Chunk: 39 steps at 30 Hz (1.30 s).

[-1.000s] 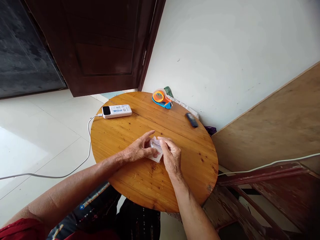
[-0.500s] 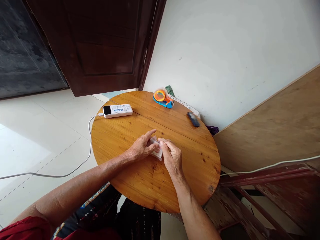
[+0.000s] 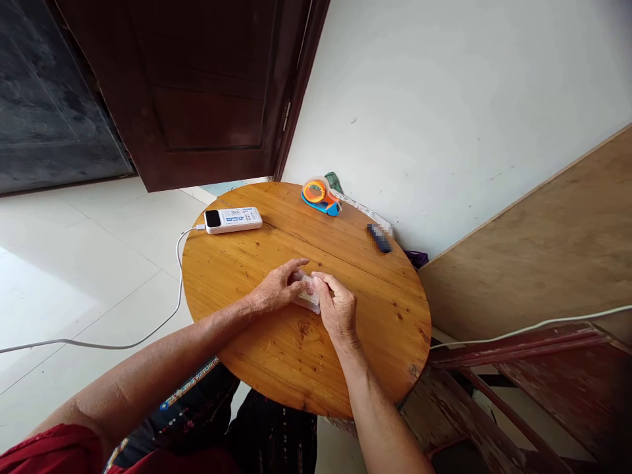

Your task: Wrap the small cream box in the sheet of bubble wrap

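Observation:
A small whitish packet with a pinkish mark (image 3: 309,300) lies between my hands over the round wooden table (image 3: 276,336). My left hand (image 3: 279,288) holds its left side, the thumb on top and the index finger stretched out beyond it. The fingers of my right hand (image 3: 338,304) are pinched on the packet's right edge, thumb against index finger. Parts of the packet are hidden under the fingers.
On the table stand a white power bank (image 3: 237,220) with a cable at the left, an orange and blue tape dispenser (image 3: 320,196) at the back, and a dark blurred object (image 3: 379,237) at the right. A wall rises behind.
The packet looks flatter and more compact, its loose edges less spread. My left index finger has bent slightly, and both hands stay nearly in place. The view has shifted a little.

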{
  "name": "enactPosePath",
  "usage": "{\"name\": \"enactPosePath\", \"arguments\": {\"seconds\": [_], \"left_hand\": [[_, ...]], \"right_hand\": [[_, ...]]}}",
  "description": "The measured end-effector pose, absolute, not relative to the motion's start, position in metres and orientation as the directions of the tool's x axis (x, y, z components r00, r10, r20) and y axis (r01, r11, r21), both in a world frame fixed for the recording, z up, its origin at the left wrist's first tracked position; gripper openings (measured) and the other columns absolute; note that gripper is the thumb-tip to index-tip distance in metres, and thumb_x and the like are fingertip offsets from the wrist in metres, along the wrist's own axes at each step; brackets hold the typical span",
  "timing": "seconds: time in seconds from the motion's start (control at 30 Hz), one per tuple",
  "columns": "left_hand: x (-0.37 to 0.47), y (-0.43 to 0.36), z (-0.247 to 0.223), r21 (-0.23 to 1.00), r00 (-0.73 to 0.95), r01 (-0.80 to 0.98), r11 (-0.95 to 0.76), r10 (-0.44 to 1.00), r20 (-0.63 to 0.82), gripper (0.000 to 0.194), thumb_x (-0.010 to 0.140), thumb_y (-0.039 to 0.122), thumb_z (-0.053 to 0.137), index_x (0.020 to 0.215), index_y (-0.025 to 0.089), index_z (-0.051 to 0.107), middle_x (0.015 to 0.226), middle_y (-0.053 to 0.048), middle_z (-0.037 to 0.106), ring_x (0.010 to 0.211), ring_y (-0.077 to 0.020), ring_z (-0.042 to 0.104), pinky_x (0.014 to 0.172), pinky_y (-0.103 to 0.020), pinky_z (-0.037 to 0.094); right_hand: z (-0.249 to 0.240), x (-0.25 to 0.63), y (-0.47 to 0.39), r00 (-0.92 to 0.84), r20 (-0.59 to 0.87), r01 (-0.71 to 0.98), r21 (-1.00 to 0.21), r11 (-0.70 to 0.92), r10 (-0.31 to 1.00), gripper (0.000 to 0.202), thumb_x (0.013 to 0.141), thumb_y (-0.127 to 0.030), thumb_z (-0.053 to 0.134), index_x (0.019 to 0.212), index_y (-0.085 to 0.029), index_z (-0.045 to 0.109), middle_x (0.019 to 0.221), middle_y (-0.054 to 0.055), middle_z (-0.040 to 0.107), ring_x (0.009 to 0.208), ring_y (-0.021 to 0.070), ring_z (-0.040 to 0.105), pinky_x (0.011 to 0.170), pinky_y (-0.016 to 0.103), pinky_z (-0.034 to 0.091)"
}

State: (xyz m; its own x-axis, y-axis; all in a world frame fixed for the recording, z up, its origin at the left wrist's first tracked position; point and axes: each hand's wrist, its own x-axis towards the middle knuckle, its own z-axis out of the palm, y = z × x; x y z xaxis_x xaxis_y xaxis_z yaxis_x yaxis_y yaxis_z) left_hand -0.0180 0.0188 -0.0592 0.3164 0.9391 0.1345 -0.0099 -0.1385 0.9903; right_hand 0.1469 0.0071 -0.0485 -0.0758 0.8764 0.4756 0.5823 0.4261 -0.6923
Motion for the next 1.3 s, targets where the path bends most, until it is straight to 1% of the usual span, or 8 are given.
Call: {"name": "enactPosePath", "arguments": {"seconds": [0.17,0.27,0.4,0.57,0.67,0.8,1.0,1.3], "left_hand": [[-0.016,0.021,-0.058,0.993,0.311,-0.002,-0.118,0.944,0.112,0.056,0.082,0.026,0.06,0.135,0.011,0.049,0.086,-0.001,0.065,0.079,-0.0141,0.062,0.077,-0.027,0.048],[-0.015,0.022,-0.058,0.994,0.314,-0.008,-0.111,0.943,0.108,0.052,0.083,0.024,0.059,0.132,0.011,0.051,0.083,-0.001,0.065,0.078,-0.0147,0.062,0.078,-0.028,0.048],[-0.015,0.022,-0.059,0.991,0.277,0.044,-0.129,0.954,0.112,0.046,0.085,0.024,0.056,0.129,0.01,0.054,0.082,-0.001,0.061,0.075,-0.0132,0.057,0.075,-0.027,0.047],[-0.017,0.019,-0.058,0.988,0.243,0.075,-0.134,0.964,0.112,0.045,0.087,0.029,0.057,0.128,0.011,0.055,0.095,-0.005,0.063,0.086,-0.0163,0.059,0.081,-0.03,0.048],[-0.018,0.019,-0.06,0.987,0.228,0.076,-0.143,0.966,0.123,0.05,0.087,0.037,0.058,0.13,0.012,0.054,0.098,-0.006,0.063,0.09,-0.0189,0.06,0.083,-0.032,0.05],[-0.018,0.02,-0.066,0.987,0.233,0.061,-0.151,0.963,0.133,0.053,0.084,0.036,0.062,0.131,0.013,0.053,0.095,-0.004,0.061,0.087,-0.0174,0.059,0.08,-0.03,0.05],[-0.018,0.023,-0.069,0.983,0.237,0.035,-0.178,0.957,0.165,0.053,0.082,0.033,0.064,0.131,0.015,0.053,0.092,-0.002,0.058,0.083,-0.0152,0.057,0.077,-0.027,0.049],[-0.016,0.023,-0.068,0.98,0.216,0.091,-0.177,0.964,0.154,0.052,0.082,0.028,0.062,0.131,0.014,0.055,0.092,-0.002,0.058,0.081,-0.0143,0.056,0.077,-0.026,0.05]], "right_hand": [[-0.047,0.151,0.005,-0.135,0.497,0.527,-0.697,0.487,0.857,0.024,0.094,-0.032,0.054,0.099,-0.023,0.075,0.099,0.006,0.078,0.092,0.0216,0.072,0.089,0.034,0.056],[-0.044,0.156,0.005,-0.224,0.5,0.503,-0.676,0.539,0.836,0.025,0.095,-0.03,0.053,0.103,-0.024,0.076,0.105,0.007,0.076,0.098,0.0222,0.072,0.093,0.037,0.056],[-0.038,0.164,0.003,-0.351,0.451,0.522,-0.634,0.571,0.821,0.029,0.093,-0.029,0.056,0.115,-0.023,0.074,0.119,0.01,0.072,0.109,0.0236,0.068,0.099,0.039,0.053],[-0.04,0.171,-0.001,-0.375,0.497,0.643,-0.468,0.606,0.783,0.032,0.09,-0.031,0.061,0.119,-0.026,0.072,0.14,0.012,0.058,0.124,0.0291,0.058,0.103,0.047,0.05],[-0.043,0.169,-0.001,-0.387,0.58,0.682,-0.343,0.646,0.716,0.025,0.091,-0.028,0.06,0.112,-0.026,0.075,0.137,0.012,0.059,0.12,0.0303,0.059,0.098,0.05,0.052],[-0.043,0.163,-0.001,-0.379,0.676,0.699,-0.239,0.675,0.632,0.018,0.091,-0.025,0.063,0.102,-0.025,0.077,0.128,0.013,0.065,0.111,0.0293,0.064,0.092,0.048,0.054],[-0.042,0.158,-0.002,-0.359,0.702,0.689,-0.245,0.683,0.614,0.012,0.088,-0.022,0.066,0.093,-0.024,0.077,0.124,0.014,0.067,0.107,0.0295,0.066,0.091,0.048,0.054],[-0.045,0.157,-0.001,-0.351,0.673,0.676,-0.299,0.674,0.651,0.009,0.089,-0.024,0.064,0.09,-0.024,0.073,0.121,0.012,0.068,0.107,0.0279,0.066,0.091,0.046,0.053]]}}
